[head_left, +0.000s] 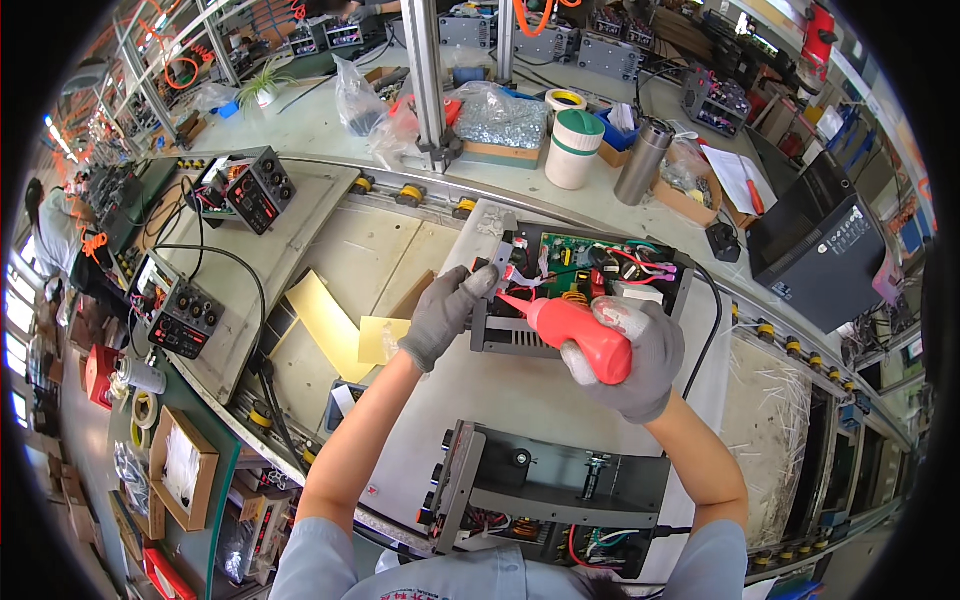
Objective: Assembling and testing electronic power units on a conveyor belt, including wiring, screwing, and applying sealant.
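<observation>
My right hand, in a grey glove, is wrapped round a red squeeze bottle. The bottle is tilted, its narrow nozzle pointing left toward the inside of the front panel on an open electronic unit. A green circuit board and coloured wires show inside that grey housing. My gloved left hand pinches the unit's front panel at its left end. The bottle's tip lies close to the left thumb; whether it touches anything I cannot tell. Nearer to me stands a second open unit with black knobs on its left end.
Both units are on a pale board over a roller line. Two more units stand on a board to the left. Yellow card sheets lie by my left arm. Beyond the line are a white-and-green canister, a steel flask and a monitor.
</observation>
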Demonstrator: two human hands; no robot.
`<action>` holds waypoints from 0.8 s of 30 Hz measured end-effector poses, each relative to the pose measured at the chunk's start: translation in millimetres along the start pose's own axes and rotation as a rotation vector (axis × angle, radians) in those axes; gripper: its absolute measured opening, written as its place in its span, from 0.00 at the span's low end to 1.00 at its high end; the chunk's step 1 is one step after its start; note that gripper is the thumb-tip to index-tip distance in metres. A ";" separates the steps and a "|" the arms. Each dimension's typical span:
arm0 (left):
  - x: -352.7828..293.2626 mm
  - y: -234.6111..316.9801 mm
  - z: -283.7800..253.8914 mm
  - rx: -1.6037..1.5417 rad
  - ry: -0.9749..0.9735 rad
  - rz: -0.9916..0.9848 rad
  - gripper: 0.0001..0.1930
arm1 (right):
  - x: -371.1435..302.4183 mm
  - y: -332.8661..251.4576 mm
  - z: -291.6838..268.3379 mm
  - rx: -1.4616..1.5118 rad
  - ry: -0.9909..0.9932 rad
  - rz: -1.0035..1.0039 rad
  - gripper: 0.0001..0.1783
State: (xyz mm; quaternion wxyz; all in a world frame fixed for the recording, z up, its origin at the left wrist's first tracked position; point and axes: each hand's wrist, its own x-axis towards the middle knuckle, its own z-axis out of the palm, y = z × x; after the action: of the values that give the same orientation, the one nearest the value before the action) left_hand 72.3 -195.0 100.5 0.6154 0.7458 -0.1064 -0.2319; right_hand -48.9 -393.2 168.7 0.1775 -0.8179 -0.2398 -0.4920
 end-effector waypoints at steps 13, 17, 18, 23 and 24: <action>0.8 -5.2 0.2 0.025 0.029 0.005 0.43 | -4.6 0.3 -7.9 -0.006 -0.052 -0.026 0.31; -5.3 -14.8 -0.2 0.037 0.045 0.104 0.40 | -10.7 1.5 -30.9 0.128 0.000 -0.007 0.32; -6.3 -17.5 0.3 0.053 0.044 0.145 0.38 | -10.6 0.8 -32.0 0.123 -0.002 -0.001 0.32; -14.3 -26.9 2.7 0.073 0.069 0.260 0.30 | -14.3 3.0 -7.7 0.107 -0.115 0.041 0.32; -14.2 -26.9 3.2 0.076 0.067 0.259 0.30 | -15.8 3.5 -1.6 0.131 -0.141 0.038 0.32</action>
State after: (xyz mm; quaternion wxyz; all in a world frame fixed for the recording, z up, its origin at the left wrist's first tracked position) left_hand 54.9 -185.6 77.1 0.6148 0.7559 -0.1899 -0.1211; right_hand -54.4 -400.4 155.2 0.2226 -0.8416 -0.2678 -0.4128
